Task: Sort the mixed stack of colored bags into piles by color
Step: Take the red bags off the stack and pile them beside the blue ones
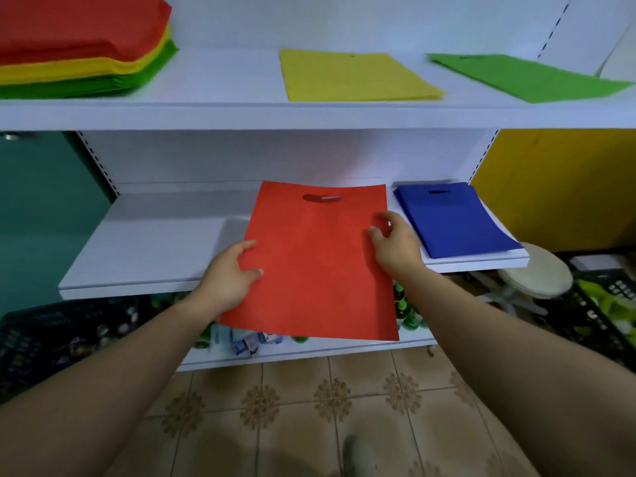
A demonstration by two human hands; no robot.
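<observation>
A white shelving unit [206,115] fills most of the frame, with a patterned tiled floor [275,407] along the bottom. At the upper left, on the top shelf, sits the mixed stack [79,39] of bags, red layers over yellow over green.

In the centre a red bag [316,263] with a cut-out handle at its far end is held flat over the lower shelf [144,256]. Its near end juts out past the shelf's front edge. Whether its far end touches the shelf cannot be told.

A green bag [526,79] lies at the upper right on the top shelf, and a yellow bag [354,75] lies at upper centre, well apart from it. A small pile of blue bags [451,222] lies on the lower shelf just right of the red bag.

The left hand [229,280] pinches the red bag's left edge, with fingers on its top face. The right hand [395,244] grips the right edge with curled fingers.

A round pale stool [537,273] stands at the right, below the blue pile. A black crate [51,335] sits at the lower left.
</observation>
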